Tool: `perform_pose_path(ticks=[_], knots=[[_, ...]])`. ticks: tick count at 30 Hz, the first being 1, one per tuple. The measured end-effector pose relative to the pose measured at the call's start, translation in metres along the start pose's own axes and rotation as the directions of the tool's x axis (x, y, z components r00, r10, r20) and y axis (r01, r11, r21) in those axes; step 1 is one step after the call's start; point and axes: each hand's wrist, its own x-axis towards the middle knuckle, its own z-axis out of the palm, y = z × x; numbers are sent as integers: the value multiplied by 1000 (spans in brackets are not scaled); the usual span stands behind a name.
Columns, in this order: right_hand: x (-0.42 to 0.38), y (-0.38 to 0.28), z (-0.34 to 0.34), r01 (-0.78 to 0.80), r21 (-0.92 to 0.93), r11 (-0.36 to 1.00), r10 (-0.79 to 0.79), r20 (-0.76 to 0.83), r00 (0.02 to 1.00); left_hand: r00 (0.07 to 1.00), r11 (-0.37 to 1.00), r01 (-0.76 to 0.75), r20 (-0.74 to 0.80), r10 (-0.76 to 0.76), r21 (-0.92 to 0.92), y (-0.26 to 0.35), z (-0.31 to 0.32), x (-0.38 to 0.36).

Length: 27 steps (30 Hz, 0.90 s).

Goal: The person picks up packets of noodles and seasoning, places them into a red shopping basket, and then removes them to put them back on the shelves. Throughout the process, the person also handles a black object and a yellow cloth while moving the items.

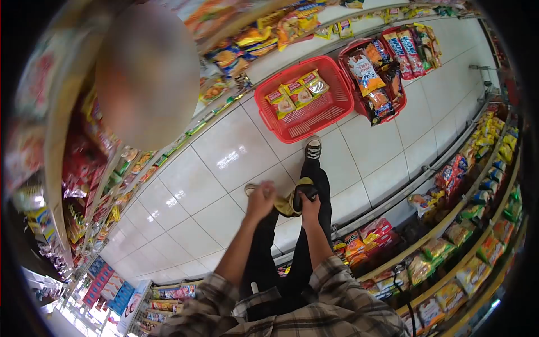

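Observation:
My right hand [309, 205] is closed around a black and yellow object [289, 205], held in front of my legs; its kind does not show clearly. To the left of it my left hand [261, 200] is raised, slightly blurred, with its fingers curled together. What those fingers hold, if anything, is hidden. Beyond my feet, a red plastic basket [295, 132] sits on the floor with several yellow noodle packs [297, 94] inside.
Beside the basket, a second red basket [400, 106] is filled with snack bags [365, 73]. More snack packs [405, 50] lie past it. Stocked shelves line both sides, with snack bags [449, 174] on the right. White tiles [224, 157] cover the aisle floor.

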Motion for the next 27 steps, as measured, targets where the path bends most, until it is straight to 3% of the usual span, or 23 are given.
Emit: perform_pose_path(ticks=[2, 3, 4, 6, 8, 9, 10, 12, 14, 17, 21, 24, 25, 27], knots=[[38, 7, -12, -17, -49, 999, 19, 25, 1000, 992, 999, 27, -125, -24, 21, 19, 21, 70], [50, 9, -14, -6, -184, 983, 16, 53, 998, 989, 999, -40, -141, 41, 10, 25, 35, 106], [65, 8, -12, 84, -359, 929, -51, 101, 994, 981, 993, -114, -157, 112, -2, 31, 51, 148], [84, 7, -10, 253, -655, 712, -131, 230, 964, 974, 982, -125, -172, 149, 142, 10, 89, 238], [98, -23, 1, 263, -684, 681, 15, 372, 928, 921, 947, -247, -255, 296, 208, -14, 126, 319], [103, -42, 8, 197, -692, 694, 119, 381, 917, 952, 959, -150, -228, 205, 239, -11, 135, 348], [107, -49, 10, 279, -683, 675, 37, 409, 912, 971, 961, -58, -209, 117, 270, -6, 141, 379], [122, -64, 8, 228, -710, 666, 160, 435, 886, 960, 980, 39, -280, 18, 197, -40, 157, 440], [131, -74, 5, 201, -707, 678, 184, 428, 885, 877, 922, 328, -429, -217, 204, -90, 165, 495], [147, -92, 8, 131, -686, 716, 229, 407, 884, 690, 875, 481, -594, -414, -51, -55, 178, 495], [157, -102, 14, 76, -661, 746, 238, 372, 897, 762, 868, 438, -417, -496, -232, -97, 168, 503], [157, -99, 15, 108, -678, 727, 208, 367, 907, 867, 933, 159, -406, -289, -324, -89, 168, 476], [158, -97, 15, 132, -688, 713, 190, 372, 909, 828, 936, 350, -480, -290, 38, -37, 163, 448], [159, -99, 16, 127, -672, 729, 184, 371, 910, 865, 970, 237, -465, -189, 47, -20, 154, 419]])
